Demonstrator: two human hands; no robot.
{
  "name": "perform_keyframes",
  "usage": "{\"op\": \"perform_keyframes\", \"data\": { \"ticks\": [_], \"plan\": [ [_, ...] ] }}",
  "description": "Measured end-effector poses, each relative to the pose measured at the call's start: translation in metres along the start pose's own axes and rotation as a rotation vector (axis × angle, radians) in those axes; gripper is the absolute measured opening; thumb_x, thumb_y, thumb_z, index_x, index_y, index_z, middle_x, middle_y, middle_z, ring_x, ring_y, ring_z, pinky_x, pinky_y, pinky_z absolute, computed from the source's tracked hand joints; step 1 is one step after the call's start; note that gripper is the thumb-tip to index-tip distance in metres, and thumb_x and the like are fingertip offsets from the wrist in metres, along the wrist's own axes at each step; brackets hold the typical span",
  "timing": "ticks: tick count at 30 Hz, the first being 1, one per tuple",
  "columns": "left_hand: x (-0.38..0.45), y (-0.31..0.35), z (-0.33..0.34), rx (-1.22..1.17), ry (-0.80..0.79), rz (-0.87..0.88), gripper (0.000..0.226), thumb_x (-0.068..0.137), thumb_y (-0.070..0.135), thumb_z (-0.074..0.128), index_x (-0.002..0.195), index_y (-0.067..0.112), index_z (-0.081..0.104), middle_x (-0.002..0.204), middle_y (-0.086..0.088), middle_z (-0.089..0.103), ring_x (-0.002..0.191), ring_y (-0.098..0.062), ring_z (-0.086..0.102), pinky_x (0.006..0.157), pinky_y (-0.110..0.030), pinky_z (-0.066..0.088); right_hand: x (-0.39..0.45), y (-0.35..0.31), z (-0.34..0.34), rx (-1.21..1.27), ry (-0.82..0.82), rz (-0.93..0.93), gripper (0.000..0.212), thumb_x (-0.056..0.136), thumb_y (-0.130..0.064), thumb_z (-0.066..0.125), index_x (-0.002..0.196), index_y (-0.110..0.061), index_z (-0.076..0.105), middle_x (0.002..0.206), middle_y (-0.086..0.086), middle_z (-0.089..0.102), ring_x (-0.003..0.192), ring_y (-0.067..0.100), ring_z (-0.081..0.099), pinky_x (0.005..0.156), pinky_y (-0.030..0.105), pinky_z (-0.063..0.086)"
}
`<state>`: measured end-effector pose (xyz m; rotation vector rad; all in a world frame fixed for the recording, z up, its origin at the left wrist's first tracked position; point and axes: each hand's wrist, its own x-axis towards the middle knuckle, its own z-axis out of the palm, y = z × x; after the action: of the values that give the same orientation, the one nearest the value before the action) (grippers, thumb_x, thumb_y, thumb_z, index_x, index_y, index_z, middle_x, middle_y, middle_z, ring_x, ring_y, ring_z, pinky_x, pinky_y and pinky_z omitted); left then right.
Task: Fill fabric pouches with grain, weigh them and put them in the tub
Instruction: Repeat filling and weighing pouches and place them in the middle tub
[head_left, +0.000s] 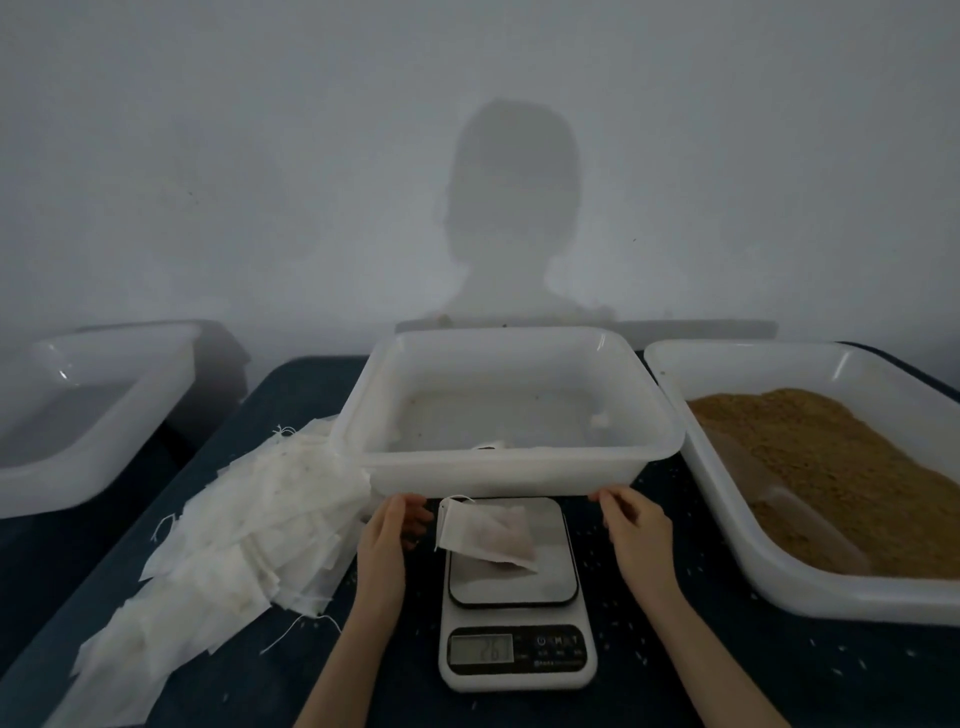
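A filled white fabric pouch (491, 535) lies on the platform of a white kitchen scale (514, 649), whose display is lit with blurred digits. My left hand (387, 535) hovers just left of the pouch with loosely curled fingers, apart from it and holding nothing. To the right of the scale my right hand (631, 527) hangs the same way, with its fingertips close to the front wall of the middle translucent tub (509, 470). Brown grain (841, 467) fills the right tub (727, 525). A heap of empty pouches (244, 530) lies on the left.
A third translucent tub (104, 415) stands at the far left on a lower surface. A clear scoop-like piece (779, 499) lies in the grain. Loose grains dot the dark tabletop (675, 675). A wall rises right behind the tubs.
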<state>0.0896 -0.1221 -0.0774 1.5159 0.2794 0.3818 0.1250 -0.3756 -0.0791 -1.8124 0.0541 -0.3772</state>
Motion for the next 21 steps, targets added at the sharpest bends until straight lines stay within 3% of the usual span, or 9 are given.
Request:
{"op": "perform_keyframes", "data": {
  "ticks": [13, 21],
  "plan": [
    [-0.0008, -0.0007, -0.0003, 0.012, 0.000, 0.002, 0.034, 0.101, 0.022, 0.040, 0.090, 0.004, 0.066, 0.074, -0.009, 0.066, 0.068, -0.016, 0.060, 0.063, -0.024, 0.044, -0.0010, 0.0028, -0.0002, -0.008, -0.009, 0.001, 0.024, 0.093, -0.010, 0.056, 0.078, -0.024, 0.068, 0.055, -0.010, 0.059, 0.048, 0.003, 0.046, 0.052, 0.022, 0.039],
    [0.0000, -0.0017, -0.0012, 0.025, 0.023, -0.001, 0.032, 0.101, 0.021, 0.041, 0.088, 0.006, 0.067, 0.075, -0.009, 0.066, 0.068, -0.016, 0.058, 0.064, -0.026, 0.044, -0.0050, -0.0058, 0.0007, -0.010, -0.026, -0.028, 0.025, 0.093, -0.010, 0.056, 0.075, -0.023, 0.066, 0.054, -0.011, 0.056, 0.049, 0.002, 0.046, 0.053, 0.021, 0.039]
  ]
}}
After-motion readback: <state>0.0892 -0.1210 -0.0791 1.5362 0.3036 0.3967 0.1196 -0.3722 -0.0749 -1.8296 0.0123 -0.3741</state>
